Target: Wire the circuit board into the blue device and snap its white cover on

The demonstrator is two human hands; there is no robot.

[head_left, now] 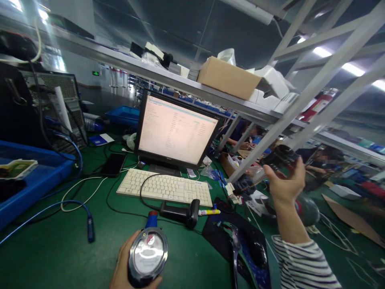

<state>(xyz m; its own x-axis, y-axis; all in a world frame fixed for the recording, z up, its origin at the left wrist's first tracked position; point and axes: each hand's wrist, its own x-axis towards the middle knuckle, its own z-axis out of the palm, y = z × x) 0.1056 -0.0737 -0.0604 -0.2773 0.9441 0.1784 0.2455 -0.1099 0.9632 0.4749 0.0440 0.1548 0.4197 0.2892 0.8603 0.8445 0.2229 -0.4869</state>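
Note:
At the lower centre, my left hand (123,261) is wrapped round a round device (148,255) with a glossy silver-rimmed face. A blue neck with a red end (152,219) shows just beyond its top; I cannot tell whether it belongs to the device. My right hand (285,182), in a striped sleeve, is raised at the right with thumb and fingers round a black part (281,156) whose kind I cannot make out. Behind that wrist lies a clear bottle or jar (308,210). A black barcode scanner (180,212) rests beyond the round device.
A monitor (179,128) and white keyboard (165,188) stand ahead. Glossy dark blue curved parts (255,257) and a yellow marker (209,212) lie on the right. At left are a blue tray (45,176), a phone (113,165) and cables. A shelf with boxes (228,78) spans above.

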